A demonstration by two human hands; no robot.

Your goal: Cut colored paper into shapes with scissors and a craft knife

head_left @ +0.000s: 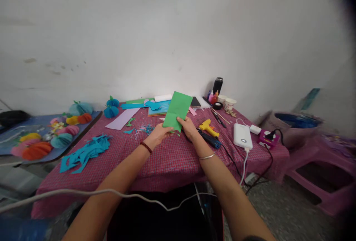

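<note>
Both of my hands hold a folded green paper sheet point(177, 110) upright over the middle of the table. My left hand point(159, 134) pinches its lower left corner, and a dark bead bracelet sits on that wrist. My right hand point(188, 128) grips the lower right edge, with a thin silver bangle on that wrist. Below the sheet, small blue paper scraps point(144, 129) lie on the red checked tablecloth point(167, 163).
A yellow glue gun point(208, 127) and scissors point(218, 118) lie right of my hands. Further right are a white power bank point(242, 136) and a pink socket strip point(266, 139). Blue paper cuttings point(86, 152) lie at left, paper balls point(36, 150) beyond. Cups point(229, 104) and a flask point(217, 85) stand at the back.
</note>
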